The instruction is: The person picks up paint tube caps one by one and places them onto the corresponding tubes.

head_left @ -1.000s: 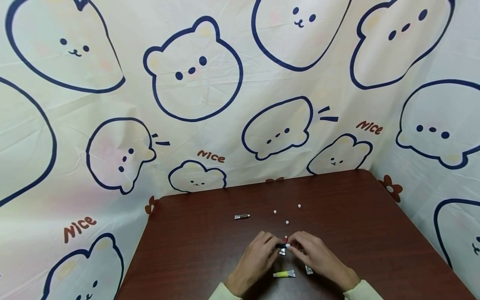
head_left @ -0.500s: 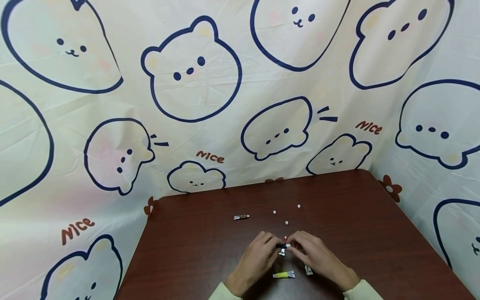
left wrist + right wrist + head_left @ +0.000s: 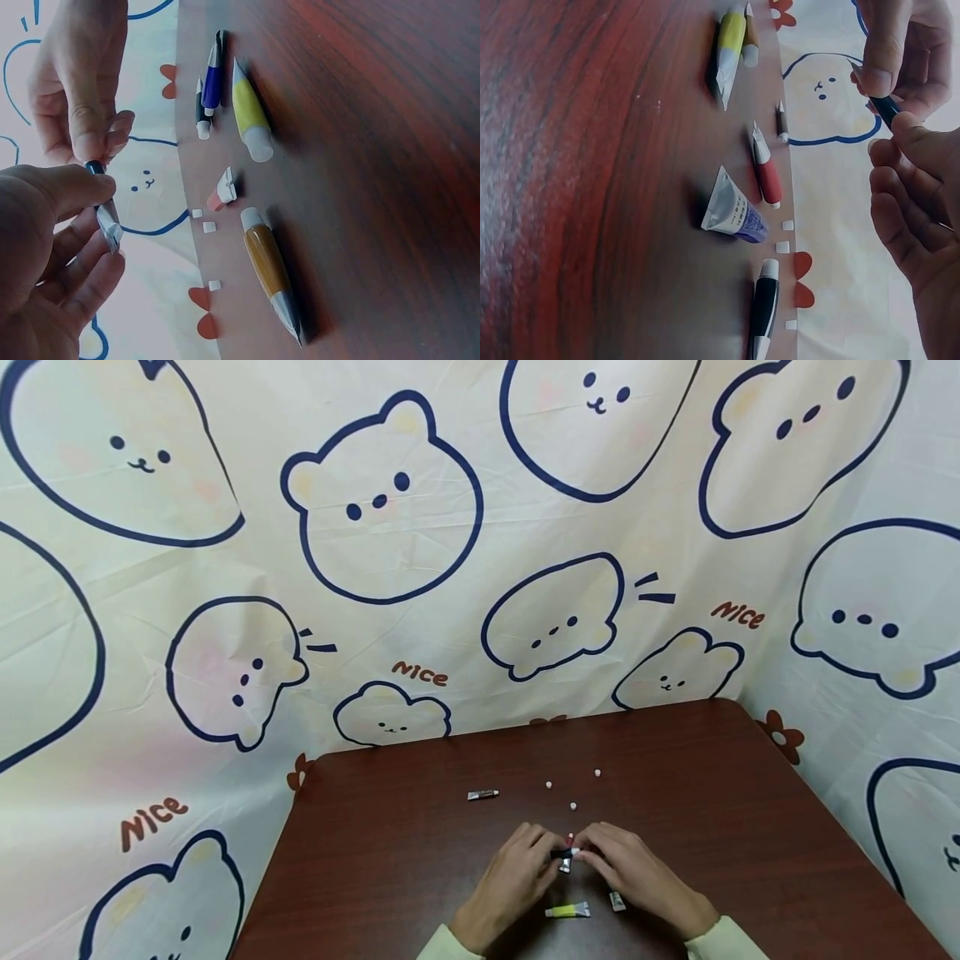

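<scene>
My left hand (image 3: 513, 868) pinches a small dark paint tube (image 3: 560, 854) by its body, between thumb and fingers. At the tube's white tip, my right hand (image 3: 637, 870) pinches with thumb and forefinger, covering part of that end. In the left wrist view, the silver crimped tail (image 3: 111, 229) pokes out past my left fingers. Below the held tube lies a red paint tube (image 3: 766, 174), partly hidden in the head view. A yellow paint tube (image 3: 567, 911) rests nearer me, and a purple one (image 3: 742, 219) lies beside my right hand.
Three small white caps (image 3: 573, 806) lie beyond my hands on the dark brown table (image 3: 375, 860). To their left is another paint tube (image 3: 483, 795), brown in the left wrist view. A bear-printed cloth (image 3: 420, 635) hangs behind the table.
Both hands keep almost the same place and grip. The held tube tilts very slightly between the fingers, and the head view has shifted a little.
</scene>
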Tool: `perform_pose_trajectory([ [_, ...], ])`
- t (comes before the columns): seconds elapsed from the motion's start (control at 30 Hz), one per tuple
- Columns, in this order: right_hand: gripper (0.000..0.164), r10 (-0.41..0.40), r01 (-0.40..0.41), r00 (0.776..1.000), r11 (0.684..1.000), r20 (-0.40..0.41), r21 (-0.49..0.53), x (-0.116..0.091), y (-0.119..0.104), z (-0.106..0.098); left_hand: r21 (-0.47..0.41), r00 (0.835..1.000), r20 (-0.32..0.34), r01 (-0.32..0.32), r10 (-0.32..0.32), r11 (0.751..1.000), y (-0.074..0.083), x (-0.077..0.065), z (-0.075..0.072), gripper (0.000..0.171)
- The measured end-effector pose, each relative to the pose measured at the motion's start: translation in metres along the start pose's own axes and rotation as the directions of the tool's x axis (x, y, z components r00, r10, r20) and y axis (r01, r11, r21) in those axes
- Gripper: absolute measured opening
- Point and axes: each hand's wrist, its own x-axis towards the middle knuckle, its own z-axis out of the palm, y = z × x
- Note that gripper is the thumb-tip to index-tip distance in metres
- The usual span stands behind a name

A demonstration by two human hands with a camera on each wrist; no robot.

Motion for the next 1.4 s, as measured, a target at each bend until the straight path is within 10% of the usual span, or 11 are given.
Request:
perform_pose_trajectory([
  [1.4, 0.018, 0.194, -0.188, 0.979, 0.976, 0.054, -0.107, -0.006, 0.016, -0.002, 0.022, 0.997, 0.037, 0.065, -0.066, 0.998, -0.03, -0.013, 0.001, 0.027],
])
